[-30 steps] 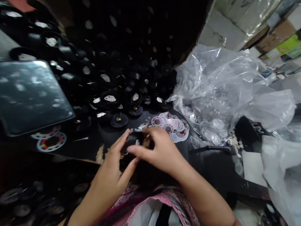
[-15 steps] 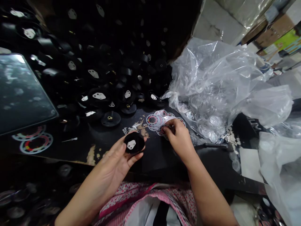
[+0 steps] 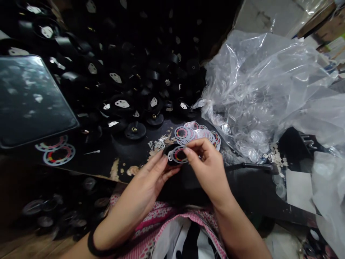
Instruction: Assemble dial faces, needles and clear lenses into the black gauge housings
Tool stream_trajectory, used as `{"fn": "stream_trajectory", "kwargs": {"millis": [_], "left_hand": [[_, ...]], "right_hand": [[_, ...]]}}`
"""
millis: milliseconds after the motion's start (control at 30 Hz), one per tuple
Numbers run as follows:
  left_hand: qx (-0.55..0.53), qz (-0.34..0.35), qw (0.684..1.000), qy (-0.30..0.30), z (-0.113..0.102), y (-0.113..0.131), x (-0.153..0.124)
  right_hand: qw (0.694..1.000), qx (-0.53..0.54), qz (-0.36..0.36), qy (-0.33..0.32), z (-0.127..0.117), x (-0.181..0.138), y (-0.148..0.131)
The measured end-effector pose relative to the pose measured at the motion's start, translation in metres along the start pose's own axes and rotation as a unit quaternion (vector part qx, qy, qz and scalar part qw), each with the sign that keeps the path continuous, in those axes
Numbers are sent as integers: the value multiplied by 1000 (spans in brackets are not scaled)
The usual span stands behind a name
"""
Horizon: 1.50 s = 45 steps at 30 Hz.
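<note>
My left hand (image 3: 152, 176) is closed around a round black gauge housing (image 3: 167, 150), with a small white metal plate showing inside it. My right hand (image 3: 206, 163) pinches a printed dial disc (image 3: 180, 154), grey-rimmed with red and yellow marks, by its right edge. The disc is at the housing's opening and overlaps its right part; whether it touches the inside, I cannot tell. Just behind my hands lies a spread pile of the same dial discs (image 3: 198, 133). Left of that pile are several small white pointers (image 3: 160, 141).
Many black housings (image 3: 134, 130) are heaped at the back and left. A dark glossy panel (image 3: 35, 104) stands at left, with two dial discs (image 3: 59, 155) before it. A plastic bag (image 3: 250, 104) of clear round covers fills the right, near a black-handled tool (image 3: 253, 166) and white card (image 3: 299, 190).
My right hand has lifted a dial disc from the pile and brought it left to the housing. My left hand has moved right with the housing. The view has shifted slightly.
</note>
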<state>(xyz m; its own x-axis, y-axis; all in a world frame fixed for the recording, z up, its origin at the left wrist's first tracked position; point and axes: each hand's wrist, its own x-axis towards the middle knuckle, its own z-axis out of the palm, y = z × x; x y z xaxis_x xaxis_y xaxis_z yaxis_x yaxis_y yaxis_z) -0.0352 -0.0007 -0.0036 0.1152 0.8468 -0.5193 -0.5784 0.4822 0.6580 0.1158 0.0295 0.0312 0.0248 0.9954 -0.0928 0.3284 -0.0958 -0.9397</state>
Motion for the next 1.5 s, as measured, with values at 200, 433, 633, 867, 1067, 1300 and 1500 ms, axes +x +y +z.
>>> {"fn": "stream_trajectory", "kwargs": {"millis": [200,433,633,867,1067,1300,1500], "left_hand": [[35,11,999,-13,0,-5,-2],[41,0,999,-1,-10,-12,0],[42,-15,999,-17,-17,-15,0],[100,17,994,-38,-19,-13,-1],[106,5,993,-51,-21,-8,1],[99,-7,994,-49,-22,-9,3],[135,-2,989,-61,-16,-4,3]], "right_hand": [[998,-47,23,-41,8,-1,-4],[992,23,97,-73,4,-1,5],[989,-1,103,-103,-1,0,5],[985,-17,104,-137,-9,1,3],[980,-48,88,-172,-16,5,2],[981,-35,107,-160,-15,5,3],[982,-100,64,-146,-13,4,4]]}}
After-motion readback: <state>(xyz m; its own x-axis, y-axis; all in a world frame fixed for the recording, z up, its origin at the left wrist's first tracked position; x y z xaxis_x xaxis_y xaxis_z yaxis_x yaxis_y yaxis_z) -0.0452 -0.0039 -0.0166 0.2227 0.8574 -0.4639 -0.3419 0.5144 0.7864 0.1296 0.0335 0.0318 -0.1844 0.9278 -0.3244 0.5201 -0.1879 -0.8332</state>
